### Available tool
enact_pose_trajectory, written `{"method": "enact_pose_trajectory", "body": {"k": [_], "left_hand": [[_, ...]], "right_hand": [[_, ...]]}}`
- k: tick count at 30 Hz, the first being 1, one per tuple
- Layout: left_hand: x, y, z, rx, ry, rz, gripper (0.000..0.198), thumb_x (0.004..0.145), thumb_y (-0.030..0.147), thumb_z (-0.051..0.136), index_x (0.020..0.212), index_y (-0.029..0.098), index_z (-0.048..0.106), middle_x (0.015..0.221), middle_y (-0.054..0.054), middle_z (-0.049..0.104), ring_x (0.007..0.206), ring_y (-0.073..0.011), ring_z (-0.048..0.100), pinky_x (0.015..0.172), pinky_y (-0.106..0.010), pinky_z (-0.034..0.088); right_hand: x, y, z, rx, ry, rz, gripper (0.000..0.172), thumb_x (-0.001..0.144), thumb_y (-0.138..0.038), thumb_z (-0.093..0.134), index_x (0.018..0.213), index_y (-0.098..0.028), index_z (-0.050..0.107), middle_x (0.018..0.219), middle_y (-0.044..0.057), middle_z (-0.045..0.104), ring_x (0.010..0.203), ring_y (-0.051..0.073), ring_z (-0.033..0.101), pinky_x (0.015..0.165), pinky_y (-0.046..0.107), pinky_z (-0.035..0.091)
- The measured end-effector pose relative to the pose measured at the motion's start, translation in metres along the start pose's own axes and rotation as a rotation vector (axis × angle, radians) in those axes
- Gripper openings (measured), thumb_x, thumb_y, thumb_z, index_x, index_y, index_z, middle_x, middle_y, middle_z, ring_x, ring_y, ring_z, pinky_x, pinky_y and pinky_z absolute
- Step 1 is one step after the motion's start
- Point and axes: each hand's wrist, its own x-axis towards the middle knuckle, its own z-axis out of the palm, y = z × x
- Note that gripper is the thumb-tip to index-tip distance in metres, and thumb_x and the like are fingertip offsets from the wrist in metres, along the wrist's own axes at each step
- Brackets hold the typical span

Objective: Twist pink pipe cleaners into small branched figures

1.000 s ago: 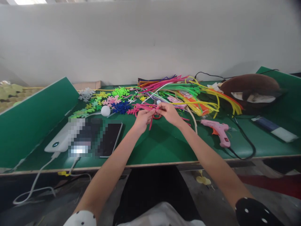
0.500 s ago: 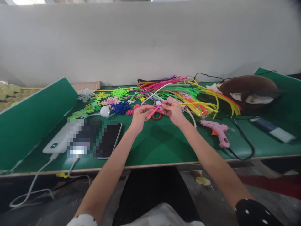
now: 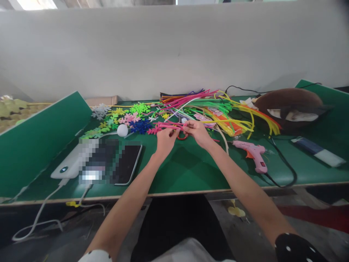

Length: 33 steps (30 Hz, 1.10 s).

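Both hands meet over the middle of the green bench. Between finger and thumb, my left hand (image 3: pixel 165 141) pinches a pink pipe cleaner (image 3: pixel 174 127). My right hand (image 3: pixel 198 132) is closed on the same pink stem a little to the right, the fingertips of both hands close together. Other pink stems lie just behind, so their ends are hard to tell apart. Below the fingertips shows the red handle of a tool (image 3: pixel 182 137). Left of my left hand sit a dark blue snowflake shape (image 3: pixel 140 126) and a pink one (image 3: pixel 153 130), both of fuzzy stems.
A heap of coloured pipe cleaners (image 3: pixel 209 103) lies at the back. Several snowflakes (image 3: pixel 101 111) and a white ball (image 3: pixel 122 130) are at left, near a phone (image 3: pixel 128 163) and power bank (image 3: pixel 68 163). At right are a pink glue gun (image 3: pixel 252 151) and brown round object (image 3: pixel 289 102).
The held pink pipe cleaner has gone from slanting down at the left to lying nearly level. My left hand has turned and shifted slightly right, its fingertips now nearer my right hand.
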Motion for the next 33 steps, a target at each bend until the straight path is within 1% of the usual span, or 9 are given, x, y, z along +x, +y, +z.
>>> {"method": "enact_pose_trajectory", "body": {"k": [2,6,8,10,15,19,23,29,33], "left_hand": [[0.002,0.000,0.000,-0.140,-0.056,-0.161,0.038,0.070,0.022,0.066,0.042,0.016,0.040,0.039,0.006,0.032,0.040,-0.0047,0.028,0.041,-0.022,0.016],[0.007,0.000,-0.004,-0.469,-0.232,-0.658,0.033,0.073,0.017,0.059,0.047,0.018,0.038,0.038,0.010,0.021,0.033,-0.0027,0.015,0.037,-0.021,0.010],[0.008,0.000,-0.007,-0.564,-0.306,-0.766,0.029,0.073,0.019,0.060,0.050,0.017,0.042,0.038,0.011,0.020,0.033,-0.0028,0.015,0.036,-0.021,0.013],[0.008,0.000,-0.007,-0.549,-0.289,-0.677,0.024,0.071,0.021,0.062,0.052,0.016,0.048,0.038,0.010,0.023,0.034,-0.0029,0.017,0.037,-0.021,0.014],[0.005,-0.001,-0.005,-0.147,-0.079,-0.183,0.012,0.071,0.020,0.062,0.060,0.015,0.062,0.045,0.005,0.044,0.042,-0.0063,0.032,0.043,-0.021,0.021],[0.001,-0.006,-0.006,0.056,-0.011,0.101,0.006,0.069,0.021,0.067,0.074,0.019,0.065,0.051,0.005,0.046,0.050,-0.0078,0.039,0.053,-0.020,0.028],[-0.001,-0.011,-0.006,0.099,-0.031,0.147,0.016,0.070,0.022,0.067,0.086,0.023,0.066,0.054,0.005,0.048,0.051,-0.0083,0.041,0.058,-0.020,0.032],[-0.001,-0.011,0.000,0.054,-0.079,0.136,0.009,0.073,0.023,0.063,0.079,0.023,0.070,0.073,-0.001,0.066,0.061,-0.0116,0.054,0.057,-0.021,0.037],[-0.002,-0.007,0.005,-0.030,-0.058,0.011,0.019,0.073,0.027,0.063,0.057,0.017,0.063,0.049,0.001,0.054,0.045,-0.0080,0.043,0.047,-0.020,0.031]], "right_hand": [[0.000,0.002,-0.001,-0.119,-0.009,-0.072,0.018,0.069,-0.033,0.062,0.071,-0.018,0.052,0.059,-0.002,0.054,0.055,0.011,0.050,0.057,0.027,0.040],[-0.002,0.002,0.001,-0.375,-0.027,-0.240,0.009,0.076,-0.026,0.053,0.072,-0.019,0.051,0.062,-0.001,0.054,0.059,0.012,0.050,0.059,0.028,0.039],[-0.004,0.001,0.002,-0.422,-0.014,-0.276,0.008,0.078,-0.025,0.052,0.072,-0.019,0.050,0.063,-0.001,0.053,0.059,0.012,0.049,0.060,0.028,0.038],[-0.003,0.000,0.001,-0.384,0.011,-0.262,0.009,0.077,-0.027,0.053,0.073,-0.020,0.050,0.062,-0.002,0.052,0.059,0.012,0.049,0.060,0.028,0.038],[0.002,-0.001,-0.005,-0.075,0.075,-0.086,0.022,0.068,-0.036,0.064,0.071,-0.019,0.050,0.060,-0.002,0.053,0.054,0.010,0.048,0.057,0.027,0.040],[0.001,-0.004,-0.007,0.091,0.040,0.063,0.026,0.061,-0.034,0.070,0.070,-0.018,0.052,0.058,-0.004,0.052,0.050,0.008,0.045,0.052,0.024,0.038],[-0.002,-0.008,-0.004,0.159,0.008,0.111,0.025,0.058,-0.031,0.072,0.065,-0.017,0.052,0.056,-0.004,0.051,0.050,0.007,0.045,0.052,0.023,0.037],[-0.002,-0.006,-0.003,0.076,0.004,0.068,0.025,0.061,-0.033,0.070,0.067,-0.016,0.053,0.056,-0.003,0.053,0.049,0.007,0.046,0.052,0.024,0.037],[0.001,0.000,-0.003,-0.015,0.037,-0.015,0.022,0.065,-0.033,0.066,0.069,-0.017,0.053,0.057,-0.003,0.053,0.049,0.008,0.047,0.053,0.025,0.038]]}}
